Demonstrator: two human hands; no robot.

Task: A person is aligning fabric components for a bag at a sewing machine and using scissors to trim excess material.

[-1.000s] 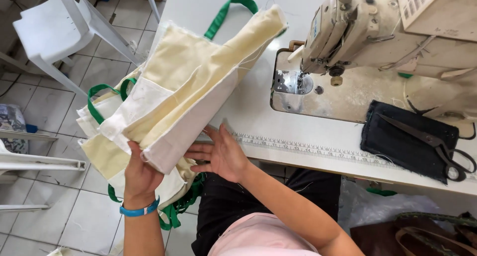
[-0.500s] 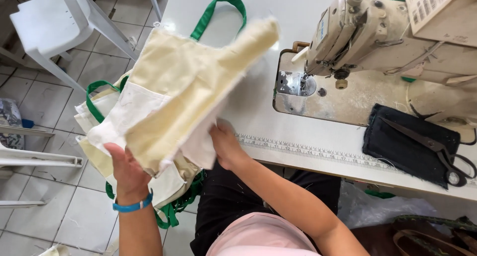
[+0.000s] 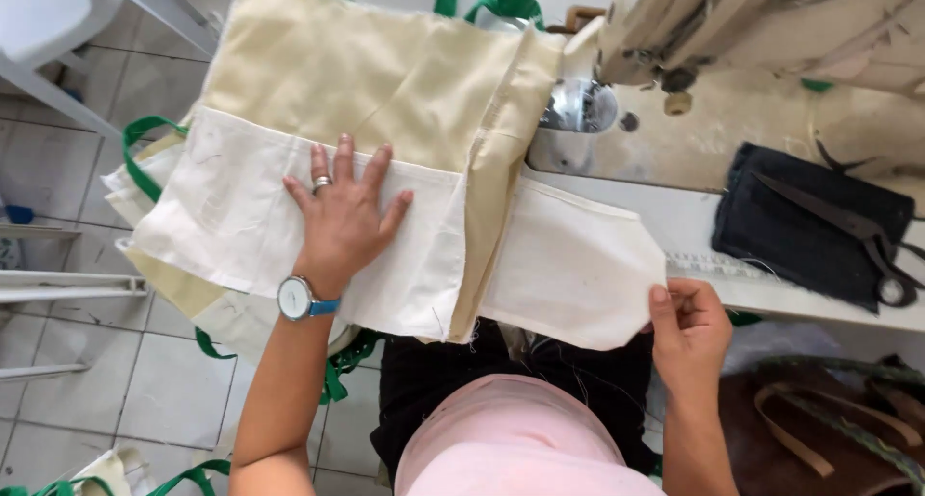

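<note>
Our left hand [image 3: 342, 217] now presses flat, fingers spread, on the cream tote bag [image 3: 385, 101], laid over the surface at 12 o'clock w/ sewing machine [image 3: 771, 24]; right hand [image 3: 689, 327] pinches the pale flap [image 3: 568, 265], prob. its corner. No longer lifted, so bag's ready to position.

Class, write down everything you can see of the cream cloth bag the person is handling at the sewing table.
The cloth bag is woven fabric in two tones: a yellower cream upper panel and a paler white band below. Green strap handles show at its top edge. It lies spread flat over the table edge, one strip folded over near the sewing machine. The left hand presses flat on the pale band; the right hand pinches its lower right corner.
</note>
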